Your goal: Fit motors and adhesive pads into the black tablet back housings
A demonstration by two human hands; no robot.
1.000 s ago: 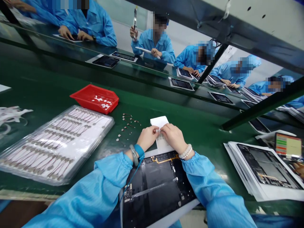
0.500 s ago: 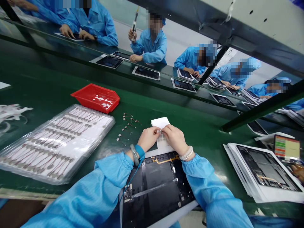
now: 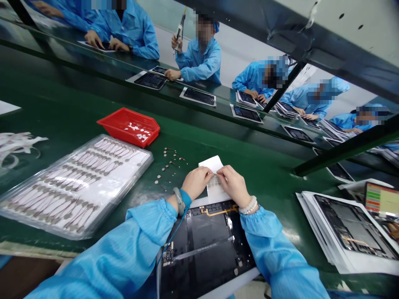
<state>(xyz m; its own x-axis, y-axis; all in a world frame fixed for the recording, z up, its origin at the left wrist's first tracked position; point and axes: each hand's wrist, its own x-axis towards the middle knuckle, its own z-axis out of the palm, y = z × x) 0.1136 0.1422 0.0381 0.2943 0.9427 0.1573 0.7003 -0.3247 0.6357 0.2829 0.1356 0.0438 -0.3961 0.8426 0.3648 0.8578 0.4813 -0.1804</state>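
My left hand [image 3: 195,182] and my right hand [image 3: 233,185] pinch a white sheet [image 3: 213,166] from either side, and their fingertips meet on a small gridded label strip [image 3: 214,183] on its lower part. Under my wrists lies a black tablet back panel [image 3: 202,253] with a gold flex cable [image 3: 218,211] along its upper edge. Just left of my left hand, several small round parts with thin wire leads [image 3: 166,168] lie loose on the green bench [image 3: 249,166]. A blue wrist strap [image 3: 185,198] circles my left wrist.
A clear plastic tray [image 3: 75,187] holds rows of wired parts at left, and a red bin [image 3: 129,126] holds white scraps behind it. A stack of tablets on paper [image 3: 350,228] lies at right. Co-workers in blue smocks sit across a second bench, beyond dark metal shelf rails [image 3: 346,145].
My hands stay pinched on the white sheet, and the whole view has shifted slightly. Across the bench, a co-worker's lower hand has moved onto the bench top.
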